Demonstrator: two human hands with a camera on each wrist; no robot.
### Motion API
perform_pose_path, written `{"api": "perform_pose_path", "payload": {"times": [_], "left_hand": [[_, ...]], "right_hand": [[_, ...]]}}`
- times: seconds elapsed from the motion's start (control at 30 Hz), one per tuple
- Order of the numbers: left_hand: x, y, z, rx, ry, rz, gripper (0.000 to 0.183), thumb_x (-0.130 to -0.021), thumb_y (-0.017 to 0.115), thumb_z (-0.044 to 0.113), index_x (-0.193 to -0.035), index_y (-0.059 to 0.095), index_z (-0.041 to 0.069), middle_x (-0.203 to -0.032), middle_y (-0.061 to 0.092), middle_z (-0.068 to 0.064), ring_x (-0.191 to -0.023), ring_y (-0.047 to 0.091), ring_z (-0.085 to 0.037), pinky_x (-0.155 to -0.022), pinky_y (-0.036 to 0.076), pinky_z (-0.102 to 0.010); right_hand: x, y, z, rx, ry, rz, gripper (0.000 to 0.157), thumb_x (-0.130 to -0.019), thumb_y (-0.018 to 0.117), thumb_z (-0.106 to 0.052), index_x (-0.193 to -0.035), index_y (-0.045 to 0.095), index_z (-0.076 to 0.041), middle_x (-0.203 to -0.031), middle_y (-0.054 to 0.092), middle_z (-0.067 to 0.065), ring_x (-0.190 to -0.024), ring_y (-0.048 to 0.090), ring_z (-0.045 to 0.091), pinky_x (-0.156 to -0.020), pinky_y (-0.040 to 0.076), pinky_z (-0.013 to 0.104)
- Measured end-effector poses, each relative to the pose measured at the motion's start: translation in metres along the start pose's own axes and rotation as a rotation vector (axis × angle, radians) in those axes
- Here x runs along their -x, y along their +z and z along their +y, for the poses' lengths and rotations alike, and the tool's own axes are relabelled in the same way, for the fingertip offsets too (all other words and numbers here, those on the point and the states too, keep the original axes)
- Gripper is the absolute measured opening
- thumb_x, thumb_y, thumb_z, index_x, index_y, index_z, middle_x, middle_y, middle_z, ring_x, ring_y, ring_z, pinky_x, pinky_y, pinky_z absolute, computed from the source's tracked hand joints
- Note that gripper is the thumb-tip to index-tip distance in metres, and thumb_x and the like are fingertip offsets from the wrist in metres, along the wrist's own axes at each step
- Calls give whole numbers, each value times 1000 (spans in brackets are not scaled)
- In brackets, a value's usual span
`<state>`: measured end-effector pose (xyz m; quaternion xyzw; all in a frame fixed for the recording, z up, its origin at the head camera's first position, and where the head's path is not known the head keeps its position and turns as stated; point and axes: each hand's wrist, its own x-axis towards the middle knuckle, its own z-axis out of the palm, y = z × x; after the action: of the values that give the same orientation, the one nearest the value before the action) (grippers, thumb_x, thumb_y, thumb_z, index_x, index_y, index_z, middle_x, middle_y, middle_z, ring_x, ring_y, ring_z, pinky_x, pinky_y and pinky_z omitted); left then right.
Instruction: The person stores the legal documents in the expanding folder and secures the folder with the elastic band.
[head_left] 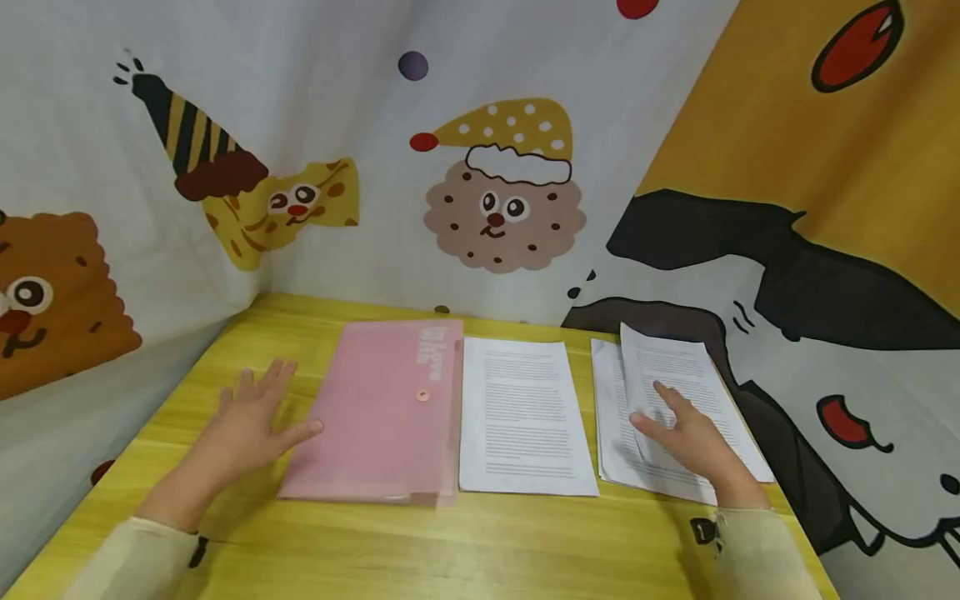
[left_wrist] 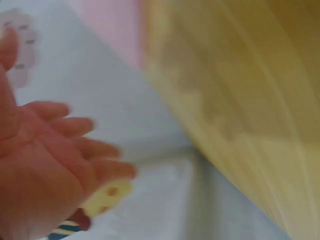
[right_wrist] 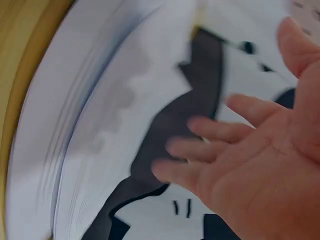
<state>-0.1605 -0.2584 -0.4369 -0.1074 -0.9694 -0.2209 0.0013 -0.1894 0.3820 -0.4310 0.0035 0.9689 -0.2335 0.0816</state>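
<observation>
My left hand [head_left: 251, 425] is spread over the table left of a pink document folder [head_left: 375, 408], its thumb tip overlapping the folder's edge in the head view. In the left wrist view the fingers [left_wrist: 75, 127] are extended and hold nothing. At the right, my right hand [head_left: 690, 437] is above a loose stack of printed sheets [head_left: 618, 450], thumb and index finger apart. The top sheet [head_left: 667, 358] sits askew on that stack. The right wrist view shows the palm with relaxed fingers [right_wrist: 215, 130] and nothing gripped. Between folder and stack lies another printed sheet [head_left: 525, 417].
The yellow wood-grain table [head_left: 450, 546] meets a cartoon-printed cloth [head_left: 337, 267] along its back and sides. A round button fastener [head_left: 423, 396] is on the folder. The stack lies close to the table's right edge.
</observation>
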Motion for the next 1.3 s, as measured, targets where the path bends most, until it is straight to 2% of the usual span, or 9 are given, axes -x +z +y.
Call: {"api": "perform_pose_path", "payload": {"times": [0.1,0.2,0.3,0.47,0.53,0.6,0.7,0.83,1.3], "left_hand": [[13,11,30,-20,22,27,107,-95,72,62,-166,28,-4,-166,30,-40,-144,23,-77,-111,21,-89],[31,26,61,-51,42,71,104,-92,76,62,-163,38,-3,-163,39,-37,-143,33,-73,-111,29,-86],[47,40,90,-67,61,89,102,-88,80,61,-161,44,-1,-165,41,-31,-148,34,-67,-116,29,-81],[63,60,122,-91,97,34,102,-85,82,60,-161,46,3,-168,40,-26,-153,33,-59,-121,28,-76],[65,67,129,-81,97,15,102,-85,82,59,-161,46,3,-168,40,-26,-154,33,-58,-121,28,-77],[66,74,134,-64,90,-3,101,-85,83,58,-161,46,2,-169,40,-26,-155,32,-58,-122,26,-76],[65,82,139,-38,80,-19,99,-86,83,55,-161,45,1,-168,39,-26,-156,32,-57,-123,24,-76],[62,90,141,-46,73,9,97,-87,82,53,-161,46,2,-168,41,-26,-155,33,-56,-123,24,-76],[39,100,159,-90,59,2,98,-84,86,50,-157,48,-2,-163,45,-31,-152,36,-60,-120,25,-80]], "right_hand": [[20,11,-20,-54,-57,7,93,-105,57,-62,-169,27,-2,-167,32,37,-143,44,63,-110,45,74],[43,20,-42,-120,-133,23,82,-107,61,-52,-165,37,-1,-165,43,30,-143,50,56,-110,47,70],[59,27,-64,-153,-178,33,76,-106,63,-48,-163,41,-2,-163,49,24,-144,53,51,-110,49,68],[78,31,-90,-101,-175,55,77,-103,67,-51,-162,45,-7,-157,57,24,-136,61,46,-102,56,62],[83,33,-97,-89,-159,47,79,-102,68,-53,-163,44,-9,-156,58,24,-115,70,40,-100,57,57],[88,35,-103,-82,-153,34,81,-101,67,-56,-163,44,-10,-156,58,22,-110,71,34,-101,56,56],[92,39,-111,-100,-164,14,81,-101,67,-57,-163,44,-10,-158,57,20,-118,69,35,-108,52,59],[92,46,-118,-127,-187,9,82,-101,66,-59,-163,44,-10,-160,55,18,-149,50,42,-117,44,64],[86,61,-126,-146,-175,-67,83,-98,71,-57,-163,46,-11,-165,51,11,-153,47,39,-122,40,61]]}}
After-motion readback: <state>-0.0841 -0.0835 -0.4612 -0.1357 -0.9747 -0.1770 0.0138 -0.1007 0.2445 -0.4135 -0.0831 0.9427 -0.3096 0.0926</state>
